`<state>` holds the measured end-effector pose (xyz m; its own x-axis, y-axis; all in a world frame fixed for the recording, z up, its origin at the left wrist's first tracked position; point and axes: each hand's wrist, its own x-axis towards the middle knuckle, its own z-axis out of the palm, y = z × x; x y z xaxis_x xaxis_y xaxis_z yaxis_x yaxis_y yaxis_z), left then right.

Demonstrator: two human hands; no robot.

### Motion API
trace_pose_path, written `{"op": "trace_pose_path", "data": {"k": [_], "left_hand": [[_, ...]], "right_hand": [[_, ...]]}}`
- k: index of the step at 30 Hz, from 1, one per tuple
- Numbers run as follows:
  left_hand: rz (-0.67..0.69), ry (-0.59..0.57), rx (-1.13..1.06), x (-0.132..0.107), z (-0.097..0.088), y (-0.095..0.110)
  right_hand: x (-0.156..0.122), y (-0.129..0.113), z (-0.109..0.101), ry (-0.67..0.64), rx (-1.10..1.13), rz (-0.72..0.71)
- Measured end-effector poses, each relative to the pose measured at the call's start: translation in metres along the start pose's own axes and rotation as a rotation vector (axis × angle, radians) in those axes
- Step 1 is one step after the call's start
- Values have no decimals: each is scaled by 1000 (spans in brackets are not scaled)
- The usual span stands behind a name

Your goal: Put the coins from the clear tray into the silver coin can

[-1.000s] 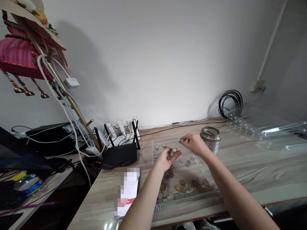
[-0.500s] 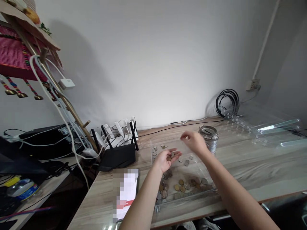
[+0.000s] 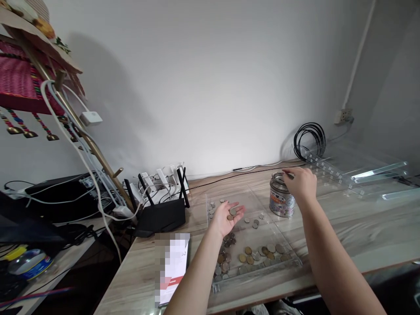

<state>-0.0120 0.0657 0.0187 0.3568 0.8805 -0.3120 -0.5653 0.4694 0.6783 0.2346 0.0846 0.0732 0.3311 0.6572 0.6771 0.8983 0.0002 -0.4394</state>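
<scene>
My left hand [image 3: 226, 217] is held palm up above a clear tray [image 3: 288, 264], open, with two coins [image 3: 231, 213] resting on the palm. My right hand [image 3: 301, 183] is over the top of a tin money box [image 3: 279, 201], its fingers pinched on a coin at the slot. Several coins [image 3: 252, 256] lie scattered in the tray, silver and brass coloured.
A black router [image 3: 160, 212] with antennas and white chargers stands left of the tray. A paper [image 3: 172, 267] lies near the wooden table's front edge. Coiled black cable [image 3: 306, 140] and clear acrylic parts [image 3: 361, 168] sit at the back right. Cables and a bottle [image 3: 29, 262] are at far left.
My right hand has moved right from above my left palm to the top of the tin money box. One coin fewer rests on my left palm.
</scene>
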Motion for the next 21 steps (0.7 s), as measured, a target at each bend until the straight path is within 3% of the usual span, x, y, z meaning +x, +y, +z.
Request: {"op": "trace_pose_path", "data": {"k": [2, 5, 8, 11, 15, 20, 21], "left_hand": [[14, -16, -48, 0, -1, 0], [18, -13, -72, 1, -3, 0], [-3, -65, -62, 2, -2, -1], [-47, -112, -53, 3, -1, -3], [-90, -104, -37, 1, 0, -3], [4, -23, -35, -1, 0, -1], [9, -12, -25, -1, -1, -1]], "right_hand": [[-10, -21, 3, -38, 125, -112], [-34, -56, 16, -434, 308, -363], [-58, -82, 34, -768, 330, -618], [-70, -91, 45, -876, 284, -686], [-60, -84, 37, -785, 296, -545], [-22, -39, 7, -127, 134, -124], [-15, -27, 3, -56, 76, -30]]}}
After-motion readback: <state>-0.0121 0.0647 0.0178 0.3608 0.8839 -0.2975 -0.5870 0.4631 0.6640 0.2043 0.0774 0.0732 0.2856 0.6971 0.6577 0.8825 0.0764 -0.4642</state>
